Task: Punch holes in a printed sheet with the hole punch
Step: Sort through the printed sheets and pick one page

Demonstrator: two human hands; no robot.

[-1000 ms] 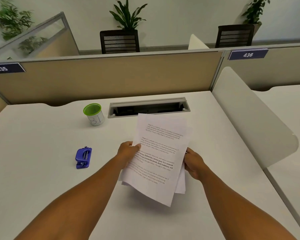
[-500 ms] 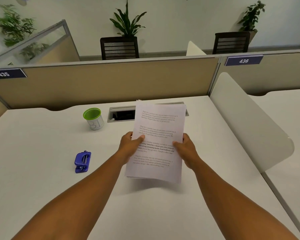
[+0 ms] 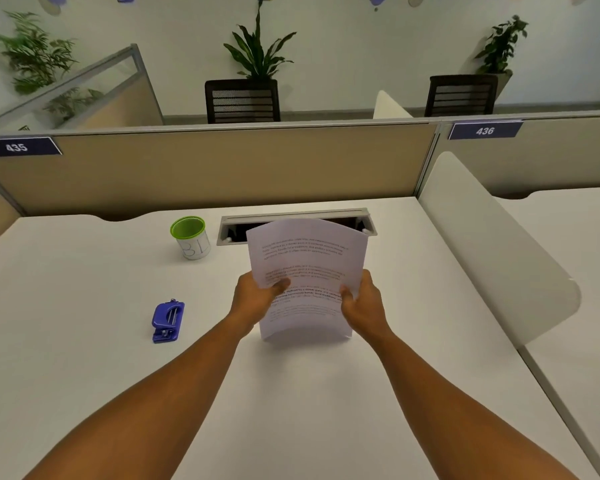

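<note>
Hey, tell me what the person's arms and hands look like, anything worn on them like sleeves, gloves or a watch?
Both forearms are bare right up to the bottom edge of the picture, with no sleeves in view. The left hand and right hand wear no gloves. No watch, bracelet or ring shows on the visible parts of the wrists and fingers, and there are no markings or cables.

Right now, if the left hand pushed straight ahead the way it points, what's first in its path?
The paper it already grips. Past that, the left hand likely heads toward the cable slot at the desk's back edge, not the cup; depth is unclear.
</note>
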